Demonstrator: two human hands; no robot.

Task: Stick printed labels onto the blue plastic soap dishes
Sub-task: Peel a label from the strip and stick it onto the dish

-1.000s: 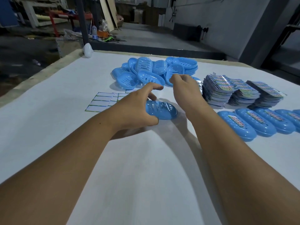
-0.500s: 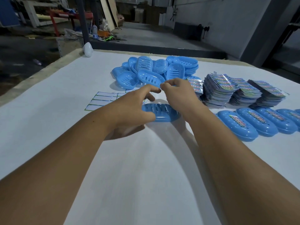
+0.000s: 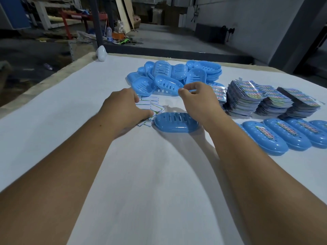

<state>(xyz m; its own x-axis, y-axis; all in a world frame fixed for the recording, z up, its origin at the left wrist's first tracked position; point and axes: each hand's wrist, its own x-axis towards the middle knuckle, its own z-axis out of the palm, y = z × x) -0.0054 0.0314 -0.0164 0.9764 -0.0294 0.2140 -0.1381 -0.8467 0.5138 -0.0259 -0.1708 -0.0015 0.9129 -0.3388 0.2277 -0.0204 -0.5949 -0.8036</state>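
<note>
your white cloth-covered table (image 3: pixel 70 121) stood in a dim concrete workshop; a smooth oval slotted soap dish (image 3: pixel 176 122) lay between your hands. your left hand (image 3: pixel 123 110) rested on the white label sheets (image 3: pixel 150 105), its fingers too hidden to tell their grip; your right hand (image 3: pixel 198 101) pinched something too small to make out.

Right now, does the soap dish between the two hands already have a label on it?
No, the soap dish between the hands shows only bare blue plastic with slots, unlike the labelled dishes at the right.

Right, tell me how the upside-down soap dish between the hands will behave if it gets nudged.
The soap dish is thin slotted plastic, so probably light and rigid. It lies rim-down, broad and low, so tipping or rolling looks unlikely. On the white table cover it would likely slide; neither hand holds it steady.
</note>
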